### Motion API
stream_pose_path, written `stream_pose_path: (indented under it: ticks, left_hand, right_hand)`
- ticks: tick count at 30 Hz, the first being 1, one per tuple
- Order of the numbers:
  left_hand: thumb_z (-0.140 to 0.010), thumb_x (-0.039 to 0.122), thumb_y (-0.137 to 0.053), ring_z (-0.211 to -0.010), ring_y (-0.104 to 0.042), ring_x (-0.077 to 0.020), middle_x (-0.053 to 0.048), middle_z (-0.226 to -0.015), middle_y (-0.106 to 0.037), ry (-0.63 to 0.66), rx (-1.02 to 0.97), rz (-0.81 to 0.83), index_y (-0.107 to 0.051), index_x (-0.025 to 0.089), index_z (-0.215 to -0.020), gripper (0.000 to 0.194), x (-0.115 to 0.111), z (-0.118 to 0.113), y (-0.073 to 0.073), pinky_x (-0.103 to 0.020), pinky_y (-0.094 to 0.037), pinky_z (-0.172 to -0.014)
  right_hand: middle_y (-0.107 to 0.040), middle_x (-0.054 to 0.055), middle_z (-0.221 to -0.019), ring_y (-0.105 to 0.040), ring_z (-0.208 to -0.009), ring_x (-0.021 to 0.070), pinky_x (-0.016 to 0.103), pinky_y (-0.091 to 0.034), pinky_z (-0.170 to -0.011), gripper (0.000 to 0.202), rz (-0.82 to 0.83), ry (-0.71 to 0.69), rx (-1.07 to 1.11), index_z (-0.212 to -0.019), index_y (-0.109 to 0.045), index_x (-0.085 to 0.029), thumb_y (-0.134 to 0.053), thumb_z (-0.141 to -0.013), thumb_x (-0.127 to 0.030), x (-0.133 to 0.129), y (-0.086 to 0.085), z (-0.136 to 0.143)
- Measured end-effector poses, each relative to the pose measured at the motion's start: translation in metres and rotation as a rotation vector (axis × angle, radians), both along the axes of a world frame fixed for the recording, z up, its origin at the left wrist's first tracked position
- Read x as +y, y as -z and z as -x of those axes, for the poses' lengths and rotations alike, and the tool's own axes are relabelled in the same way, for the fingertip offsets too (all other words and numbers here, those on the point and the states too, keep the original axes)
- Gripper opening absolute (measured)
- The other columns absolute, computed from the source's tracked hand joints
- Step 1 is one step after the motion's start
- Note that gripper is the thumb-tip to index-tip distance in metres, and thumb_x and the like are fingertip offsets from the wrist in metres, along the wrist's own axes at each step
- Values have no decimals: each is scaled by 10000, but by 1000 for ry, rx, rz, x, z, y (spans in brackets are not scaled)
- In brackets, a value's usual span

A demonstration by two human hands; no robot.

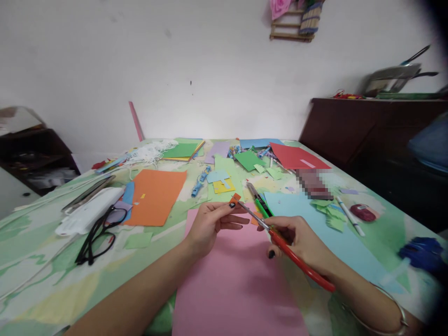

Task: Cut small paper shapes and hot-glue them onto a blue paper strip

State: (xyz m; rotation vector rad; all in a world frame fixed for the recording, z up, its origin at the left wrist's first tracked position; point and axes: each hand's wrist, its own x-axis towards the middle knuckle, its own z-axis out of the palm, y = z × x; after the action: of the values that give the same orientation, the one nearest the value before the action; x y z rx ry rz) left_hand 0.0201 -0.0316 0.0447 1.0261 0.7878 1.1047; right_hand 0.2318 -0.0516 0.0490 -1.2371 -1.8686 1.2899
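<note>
My left hand (213, 224) pinches a small piece of orange paper (235, 199) between thumb and forefinger. Red-handled scissors (290, 254) are in my right hand (297, 238), their blade tips at the edge of the orange piece. Whether the blades are cutting into it I cannot tell. Beneath both hands lies a large pink sheet (234, 284). A green box cutter (259, 200) rests just beyond the scissors, and another orange scrap (256, 217) is partly hidden behind the blades.
To the left are an orange sheet (159, 196), black glasses (96, 235) and a white power strip (91, 212). Light blue paper (322, 238), a white pen (350, 216) and green scraps (331, 215) lie on the right. Further back are a red sheet (297, 156) and white string (150, 154).
</note>
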Motion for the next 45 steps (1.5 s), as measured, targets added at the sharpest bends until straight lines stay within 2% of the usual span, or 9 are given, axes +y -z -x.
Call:
stream_pose_path:
  ticks: [7, 22, 33, 42, 45]
  left_hand:
    - [-765, 270, -621, -763, -703, -260, -150, -921, -720, 7, 10, 6, -729, 81, -831, 227, 2, 2, -2, -273, -551, -618]
    - [-749, 243, -626, -709, -704, -231, -136, -844, -729, 6, 29, 9, -737, 88, -806, 199, 2, 2, -7, -255, -551, -603]
    - [-753, 235, -620, -719, -705, -230, -135, -840, -730, 10, 30, 10, -736, 84, -810, 199, 0, 3, -7, -243, -546, -596]
    - [-757, 257, -631, -723, -705, -231, -143, -888, -726, 18, 24, 0, -731, 89, -825, 208, 3, 4, -5, -256, -549, -610]
    - [-746, 280, -656, -736, -705, -232, -142, -913, -724, 7, 20, 5, -733, 101, -845, 219, 2, 4, -4, -260, -550, -615]
  right_hand:
    - [-499, -38, -537, -492, -547, 136, 257, -337, -530, 97, 25, -13, 3, -717, -565, -158, -617, -652, -209, 1, 1, -1]
    - [-289, -51, -602, -264, -583, 95, 247, -265, -523, 158, 14, -14, 18, -693, -596, -142, -696, -633, -249, 2, 2, -1]
    - [-244, -48, -610, -229, -584, 97, 244, -230, -504, 285, -37, -13, -36, -780, -664, -146, -733, -631, -379, 4, 3, -2]
    - [-249, -48, -600, -231, -583, 96, 242, -234, -500, 274, -44, -4, -46, -714, -656, -143, -741, -621, -386, 3, 0, -1]
    - [-285, -53, -579, -245, -568, 93, 241, -254, -495, 318, -16, 16, -6, -796, -670, -142, -747, -617, -393, 3, -2, -2]
